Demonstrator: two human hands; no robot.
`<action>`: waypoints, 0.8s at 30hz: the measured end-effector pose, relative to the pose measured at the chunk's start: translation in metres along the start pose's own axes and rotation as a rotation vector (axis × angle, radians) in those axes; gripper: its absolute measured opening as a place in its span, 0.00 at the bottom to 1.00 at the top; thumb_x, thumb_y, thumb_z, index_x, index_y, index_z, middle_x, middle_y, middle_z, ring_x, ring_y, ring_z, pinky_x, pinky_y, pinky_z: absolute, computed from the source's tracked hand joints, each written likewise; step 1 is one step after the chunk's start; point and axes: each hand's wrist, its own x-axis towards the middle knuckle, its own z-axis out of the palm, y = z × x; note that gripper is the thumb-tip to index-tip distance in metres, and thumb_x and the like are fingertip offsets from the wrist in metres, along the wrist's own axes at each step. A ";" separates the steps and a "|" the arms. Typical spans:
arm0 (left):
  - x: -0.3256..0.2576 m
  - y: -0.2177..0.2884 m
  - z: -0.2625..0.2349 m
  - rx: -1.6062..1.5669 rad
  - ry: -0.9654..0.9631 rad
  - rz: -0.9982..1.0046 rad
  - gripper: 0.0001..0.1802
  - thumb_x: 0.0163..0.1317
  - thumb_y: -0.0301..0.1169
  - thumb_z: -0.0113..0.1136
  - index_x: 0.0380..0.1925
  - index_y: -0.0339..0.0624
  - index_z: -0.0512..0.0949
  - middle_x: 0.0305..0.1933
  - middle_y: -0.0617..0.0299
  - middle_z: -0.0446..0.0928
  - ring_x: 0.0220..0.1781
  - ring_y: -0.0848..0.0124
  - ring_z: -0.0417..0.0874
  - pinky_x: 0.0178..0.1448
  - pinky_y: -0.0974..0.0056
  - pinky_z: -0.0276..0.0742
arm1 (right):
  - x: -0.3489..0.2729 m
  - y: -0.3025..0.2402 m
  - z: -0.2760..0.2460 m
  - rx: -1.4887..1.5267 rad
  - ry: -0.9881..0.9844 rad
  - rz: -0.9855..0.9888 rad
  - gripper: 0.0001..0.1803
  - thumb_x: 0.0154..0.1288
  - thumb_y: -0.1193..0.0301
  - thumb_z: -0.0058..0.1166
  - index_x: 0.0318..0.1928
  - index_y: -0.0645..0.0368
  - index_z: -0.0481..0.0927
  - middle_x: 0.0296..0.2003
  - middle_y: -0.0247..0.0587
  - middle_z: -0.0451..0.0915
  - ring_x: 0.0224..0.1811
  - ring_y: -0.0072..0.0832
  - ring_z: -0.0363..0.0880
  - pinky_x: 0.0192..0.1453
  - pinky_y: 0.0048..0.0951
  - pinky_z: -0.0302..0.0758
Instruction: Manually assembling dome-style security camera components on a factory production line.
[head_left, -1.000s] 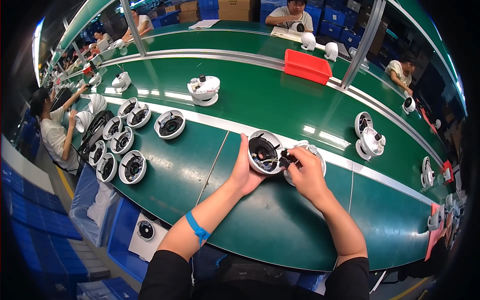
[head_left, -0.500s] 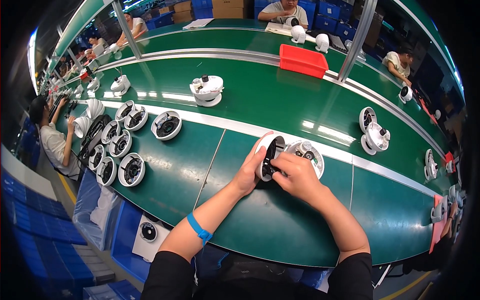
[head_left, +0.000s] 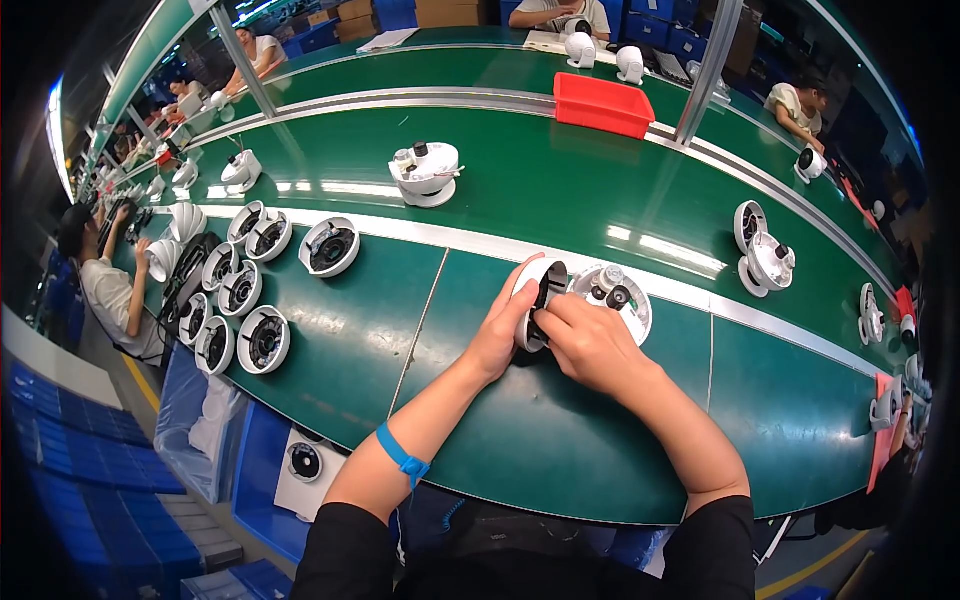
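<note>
My left hand (head_left: 493,335) is wrapped round a white, bowl-shaped camera housing (head_left: 524,312), tilted so its dark inside turns to the right. My right hand (head_left: 598,345) has its bent fingers pressed together at the black inner parts of that housing. What those fingertips grip, if anything, is hidden. Right behind my right hand, at the bench's back edge, is a round white camera base (head_left: 640,310) with a pale cylinder and black round parts on it, partly covered by the hand.
Several white housings with black insides, such as one housing (head_left: 330,247), lie on the green bench (head_left: 340,340) at left. Beyond the metal rail, a green conveyor (head_left: 560,190) carries white camera assemblies (head_left: 428,172). A red tray (head_left: 603,105) stands farther back. Co-workers sit around.
My right fingers have moved farther into the housing, and the black part seen at their tips is now covered. Assemblies on the conveyor have shifted right. The view has moved slightly.
</note>
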 end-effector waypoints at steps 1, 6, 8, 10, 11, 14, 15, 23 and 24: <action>0.002 -0.001 -0.002 0.032 -0.005 0.009 0.40 0.77 0.52 0.48 0.79 0.43 0.52 0.73 0.54 0.67 0.73 0.64 0.70 0.77 0.59 0.63 | 0.001 0.000 0.000 0.000 0.000 0.000 0.09 0.55 0.78 0.59 0.39 0.63 0.79 0.32 0.39 0.74 0.34 0.35 0.80 0.31 0.35 0.79; 0.002 -0.002 -0.006 0.005 -0.017 0.023 0.35 0.79 0.47 0.49 0.78 0.44 0.56 0.70 0.57 0.70 0.70 0.69 0.69 0.74 0.64 0.62 | 0.000 0.000 0.007 -0.029 0.031 0.020 0.09 0.53 0.78 0.59 0.37 0.62 0.79 0.32 0.39 0.74 0.34 0.33 0.80 0.30 0.34 0.78; 0.003 -0.005 -0.006 0.020 -0.001 0.022 0.34 0.79 0.47 0.49 0.78 0.44 0.57 0.70 0.57 0.69 0.70 0.69 0.69 0.75 0.64 0.61 | -0.001 0.000 0.008 -0.081 0.028 -0.009 0.08 0.53 0.77 0.59 0.36 0.62 0.79 0.31 0.38 0.74 0.33 0.32 0.79 0.30 0.33 0.77; 0.003 -0.007 -0.006 0.068 -0.003 0.029 0.36 0.78 0.49 0.48 0.79 0.44 0.55 0.72 0.56 0.68 0.72 0.66 0.69 0.76 0.62 0.61 | -0.003 0.001 0.009 -0.135 0.028 -0.034 0.07 0.53 0.76 0.58 0.34 0.61 0.79 0.31 0.38 0.74 0.32 0.31 0.79 0.29 0.32 0.77; 0.004 -0.008 -0.006 0.117 -0.009 0.037 0.38 0.78 0.50 0.46 0.79 0.43 0.53 0.73 0.54 0.67 0.74 0.64 0.68 0.78 0.60 0.60 | -0.004 0.003 0.010 -0.159 0.026 -0.061 0.06 0.53 0.75 0.57 0.32 0.60 0.78 0.30 0.37 0.73 0.32 0.31 0.79 0.29 0.32 0.77; 0.004 -0.009 -0.009 0.133 -0.019 0.043 0.37 0.78 0.49 0.46 0.79 0.42 0.53 0.73 0.54 0.67 0.73 0.65 0.68 0.78 0.60 0.59 | -0.005 0.004 0.010 -0.173 0.008 -0.082 0.04 0.53 0.74 0.57 0.30 0.59 0.76 0.29 0.37 0.73 0.31 0.30 0.78 0.28 0.32 0.76; 0.004 -0.010 -0.009 0.133 -0.018 0.043 0.37 0.78 0.49 0.46 0.79 0.42 0.53 0.73 0.54 0.67 0.73 0.65 0.68 0.78 0.60 0.59 | -0.004 0.004 0.009 -0.164 -0.009 -0.076 0.04 0.53 0.74 0.57 0.29 0.59 0.75 0.28 0.36 0.73 0.31 0.30 0.78 0.28 0.32 0.76; -0.008 -0.005 -0.023 0.371 0.003 0.239 0.36 0.74 0.42 0.53 0.76 0.37 0.58 0.73 0.46 0.65 0.75 0.60 0.65 0.78 0.59 0.58 | 0.007 -0.004 0.016 -0.058 0.013 -0.108 0.08 0.51 0.76 0.61 0.32 0.60 0.77 0.28 0.37 0.73 0.28 0.33 0.77 0.28 0.35 0.75; -0.012 -0.003 -0.024 0.442 0.041 0.263 0.37 0.73 0.43 0.54 0.76 0.35 0.58 0.74 0.44 0.63 0.76 0.56 0.65 0.78 0.57 0.58 | 0.010 -0.007 0.017 -0.029 0.034 -0.117 0.06 0.52 0.75 0.60 0.31 0.59 0.76 0.27 0.37 0.73 0.29 0.33 0.77 0.28 0.35 0.75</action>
